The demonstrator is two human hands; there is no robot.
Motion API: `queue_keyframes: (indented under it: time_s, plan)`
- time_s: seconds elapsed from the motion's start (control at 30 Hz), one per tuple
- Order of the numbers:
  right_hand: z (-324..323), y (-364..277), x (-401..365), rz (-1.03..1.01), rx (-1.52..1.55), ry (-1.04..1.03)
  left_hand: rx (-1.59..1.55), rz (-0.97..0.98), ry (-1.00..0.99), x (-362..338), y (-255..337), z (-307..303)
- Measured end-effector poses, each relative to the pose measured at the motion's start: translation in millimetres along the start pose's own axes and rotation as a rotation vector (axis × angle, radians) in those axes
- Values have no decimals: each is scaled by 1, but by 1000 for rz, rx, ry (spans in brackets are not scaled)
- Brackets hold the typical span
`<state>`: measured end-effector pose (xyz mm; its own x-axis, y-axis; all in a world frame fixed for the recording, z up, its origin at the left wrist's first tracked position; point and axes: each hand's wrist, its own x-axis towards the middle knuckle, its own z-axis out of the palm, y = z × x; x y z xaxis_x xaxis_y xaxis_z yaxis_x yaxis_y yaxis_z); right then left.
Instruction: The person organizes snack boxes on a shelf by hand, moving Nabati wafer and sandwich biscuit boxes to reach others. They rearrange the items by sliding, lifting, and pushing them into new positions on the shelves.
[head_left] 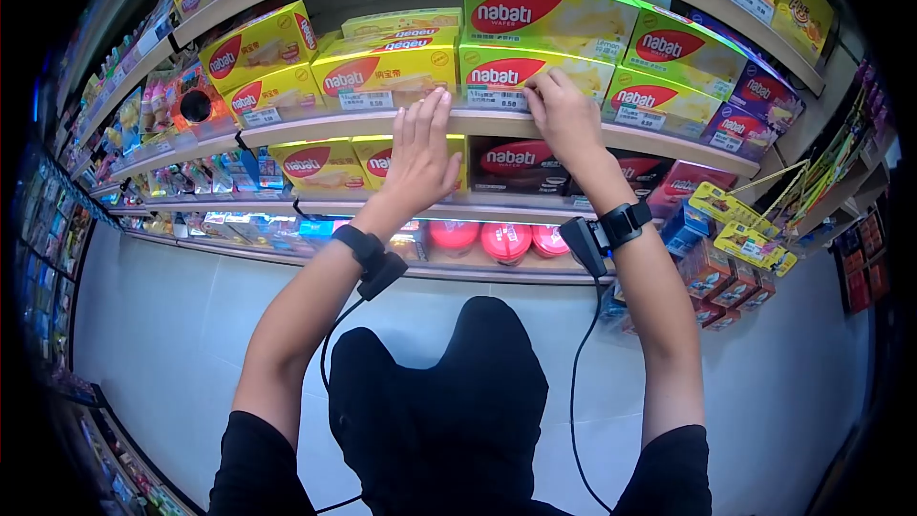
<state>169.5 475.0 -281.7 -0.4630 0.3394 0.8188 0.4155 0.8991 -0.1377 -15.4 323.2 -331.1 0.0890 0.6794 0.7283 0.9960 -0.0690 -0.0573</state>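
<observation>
My left hand [421,148] lies with its fingers extended against the shelf edge [368,126], below a yellow nabati box [387,67] and its price label. Over at the right, my right hand [565,115] has bent fingers pressed together at the right end of a price label [497,98], in front of the lower green nabati box [583,74]. What its fingertips hold, if anything, is too small to make out. Another green box [549,19] is stacked on top.
More yellow boxes [258,53] stand at the left, purple boxes [764,100] at the right. Dark nabati boxes [516,167] and red round tubs [506,241] sit on lower shelves. A display of hanging packets [735,220] juts out at the right. Cables hang from both wrist devices.
</observation>
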Motion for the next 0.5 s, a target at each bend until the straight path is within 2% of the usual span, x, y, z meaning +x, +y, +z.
queue_keyframes:
  time_s: [0.5]
  plan:
    - [-1, 3, 2, -85, -13, 29, 182, -107, 120, -16, 2, 32]
